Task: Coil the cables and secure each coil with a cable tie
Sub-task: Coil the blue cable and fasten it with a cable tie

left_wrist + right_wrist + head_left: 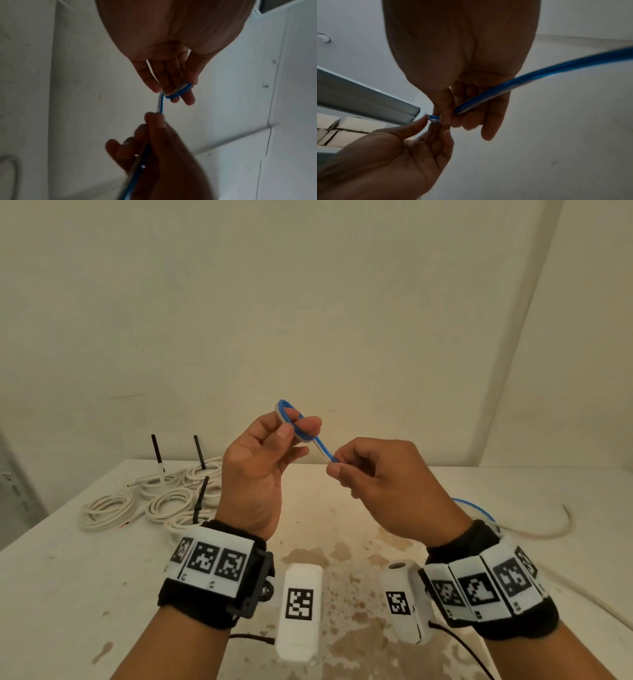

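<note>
Item: blue-and-white cable (320,446), first small loop wound round the left hand (255,474) fingers (173,86), run pinched in the right hand (387,487) above the worktop (68,577); risk: slack feed lets the loop slip off the fingertips and uncoil.

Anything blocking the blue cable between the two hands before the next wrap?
Nothing visible. The blue cable runs free through the air from the loop around the left hand fingers to the right hand pinching it.
</note>
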